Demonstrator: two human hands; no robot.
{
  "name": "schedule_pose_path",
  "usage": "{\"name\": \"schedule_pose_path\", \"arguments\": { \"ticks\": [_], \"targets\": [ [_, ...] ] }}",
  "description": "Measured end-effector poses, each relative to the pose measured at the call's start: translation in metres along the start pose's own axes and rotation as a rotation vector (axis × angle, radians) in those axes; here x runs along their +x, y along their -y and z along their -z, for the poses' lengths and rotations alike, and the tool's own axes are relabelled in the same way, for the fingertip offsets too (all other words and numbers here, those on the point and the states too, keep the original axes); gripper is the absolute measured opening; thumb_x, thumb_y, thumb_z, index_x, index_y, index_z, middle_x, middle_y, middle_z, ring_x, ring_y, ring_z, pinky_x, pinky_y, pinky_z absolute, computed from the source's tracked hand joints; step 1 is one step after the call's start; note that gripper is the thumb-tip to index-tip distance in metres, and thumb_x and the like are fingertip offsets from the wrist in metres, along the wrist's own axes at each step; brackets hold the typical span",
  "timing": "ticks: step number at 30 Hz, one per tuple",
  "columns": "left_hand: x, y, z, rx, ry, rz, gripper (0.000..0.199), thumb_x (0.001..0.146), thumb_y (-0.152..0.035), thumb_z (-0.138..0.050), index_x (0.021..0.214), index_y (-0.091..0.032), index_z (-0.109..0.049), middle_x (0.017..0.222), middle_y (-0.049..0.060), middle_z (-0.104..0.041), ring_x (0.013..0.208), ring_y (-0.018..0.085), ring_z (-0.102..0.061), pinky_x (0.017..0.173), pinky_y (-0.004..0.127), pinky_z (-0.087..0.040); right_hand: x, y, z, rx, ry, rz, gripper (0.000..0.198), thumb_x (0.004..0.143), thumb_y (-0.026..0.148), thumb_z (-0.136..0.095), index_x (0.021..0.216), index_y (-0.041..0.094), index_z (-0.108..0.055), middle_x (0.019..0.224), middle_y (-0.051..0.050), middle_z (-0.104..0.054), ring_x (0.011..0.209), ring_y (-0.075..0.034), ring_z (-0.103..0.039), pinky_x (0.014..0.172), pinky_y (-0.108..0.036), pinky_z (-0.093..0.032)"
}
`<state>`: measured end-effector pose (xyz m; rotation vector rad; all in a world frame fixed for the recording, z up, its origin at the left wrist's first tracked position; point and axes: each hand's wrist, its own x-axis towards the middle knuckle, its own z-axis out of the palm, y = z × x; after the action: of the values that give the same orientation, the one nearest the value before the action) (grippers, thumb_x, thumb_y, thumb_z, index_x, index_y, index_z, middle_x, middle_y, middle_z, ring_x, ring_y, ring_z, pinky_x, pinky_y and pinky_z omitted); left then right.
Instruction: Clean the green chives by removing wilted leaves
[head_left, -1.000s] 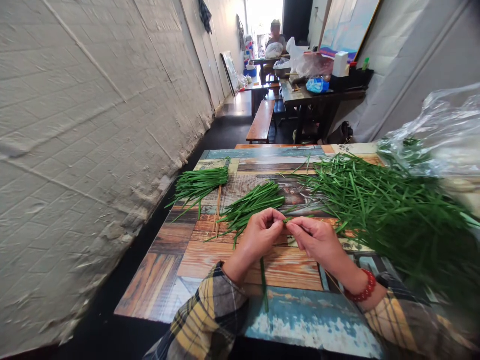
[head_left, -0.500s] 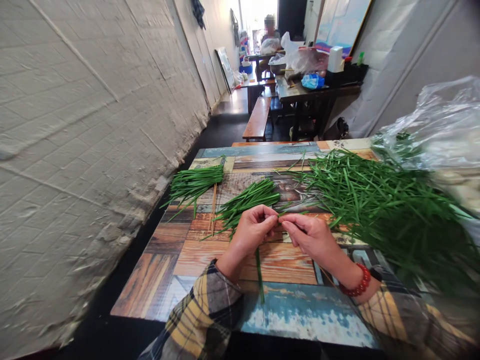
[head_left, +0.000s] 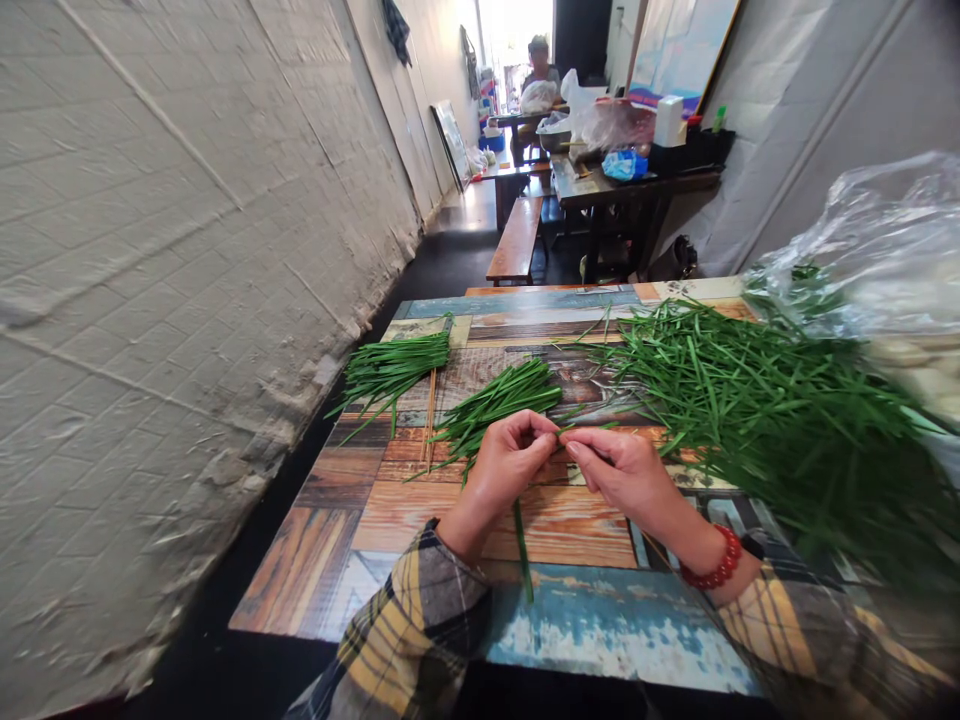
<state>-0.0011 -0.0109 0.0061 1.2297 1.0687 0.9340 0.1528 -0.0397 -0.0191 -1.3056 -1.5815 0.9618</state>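
Observation:
My left hand [head_left: 511,460] is closed in a pinch on a green chive [head_left: 523,560], whose long leaf hangs down below the palm. Fingertip to fingertip with it, my right hand [head_left: 626,475] is also pinched. A thin bamboo skewer [head_left: 660,552] shows under the right palm and wrist; its tip is hidden by the fingers. Just behind the left hand lies a neat bunch of chives [head_left: 501,395]. Farther left, another bunch [head_left: 397,362] rests across several bamboo skewers [head_left: 430,420].
A large loose heap of chives [head_left: 720,380] covers the right side of the patchwork-patterned table [head_left: 300,560]. Beside it stands a clear plastic bag [head_left: 885,250] with pale contents. A rough wall [head_left: 165,300] runs along the left. Beyond are a bench [head_left: 516,240], more tables and a seated person [head_left: 540,72].
Both hands keep the same pinch, almost unmoved. The view has shifted very slightly.

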Motion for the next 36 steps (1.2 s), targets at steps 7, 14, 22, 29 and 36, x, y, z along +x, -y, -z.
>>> {"name": "schedule_pose_path", "arguments": {
  "ticks": [7,14,22,29,36],
  "targets": [
    [0.005,0.016,0.004,0.235,-0.026,-0.187,0.012,0.074,-0.024,-0.060,0.074,-0.013,-0.062,0.062,-0.001,-0.055,0.055,0.008,-0.045,0.052,0.019,-0.034,0.000,0.002,0.000,-0.003,0.007,-0.028,0.027,0.085,0.034,-0.052,0.090,0.018,-0.072,0.046,0.003,-0.054,0.039,-0.011,-0.049,0.041,-0.022,-0.035],
    [0.003,0.015,0.003,0.367,-0.086,-0.264,0.009,0.075,-0.023,-0.059,0.072,-0.015,-0.062,0.066,0.000,-0.058,0.059,0.010,-0.048,0.055,0.020,-0.036,0.001,0.001,0.001,0.019,0.018,-0.069,0.026,0.086,0.039,-0.053,0.085,0.018,-0.068,0.046,0.004,-0.053,0.039,-0.011,-0.047,0.039,-0.022,-0.034],
    [-0.001,0.009,0.002,0.559,-0.100,-0.392,0.010,0.077,-0.018,-0.057,0.068,-0.016,-0.060,0.063,0.000,-0.056,0.060,0.011,-0.048,0.058,0.021,-0.035,0.001,-0.003,0.002,0.015,0.036,-0.068,0.027,0.086,0.041,-0.052,0.071,0.020,-0.059,0.047,0.004,-0.053,0.036,-0.009,-0.044,0.037,-0.022,-0.032],
    [-0.004,0.006,0.002,0.609,0.014,-0.475,0.012,0.080,-0.015,-0.056,0.070,-0.016,-0.063,0.069,0.002,-0.060,0.064,0.012,-0.052,0.061,0.022,-0.037,0.001,-0.007,0.003,0.064,0.062,-0.081,0.032,0.087,0.045,-0.051,0.068,0.020,-0.056,0.049,0.003,-0.054,0.035,-0.008,-0.041,0.036,-0.021,-0.030],
    [-0.001,0.008,0.005,0.608,-0.110,-0.474,0.009,0.080,-0.014,-0.056,0.075,-0.015,-0.064,0.067,0.001,-0.058,0.063,0.011,-0.052,0.060,0.022,-0.037,0.002,-0.006,0.005,0.153,0.156,-0.168,0.028,0.085,0.044,-0.055,0.075,0.019,-0.057,0.053,0.003,-0.055,0.036,-0.008,-0.043,0.037,-0.020,-0.032]
  ]
}}
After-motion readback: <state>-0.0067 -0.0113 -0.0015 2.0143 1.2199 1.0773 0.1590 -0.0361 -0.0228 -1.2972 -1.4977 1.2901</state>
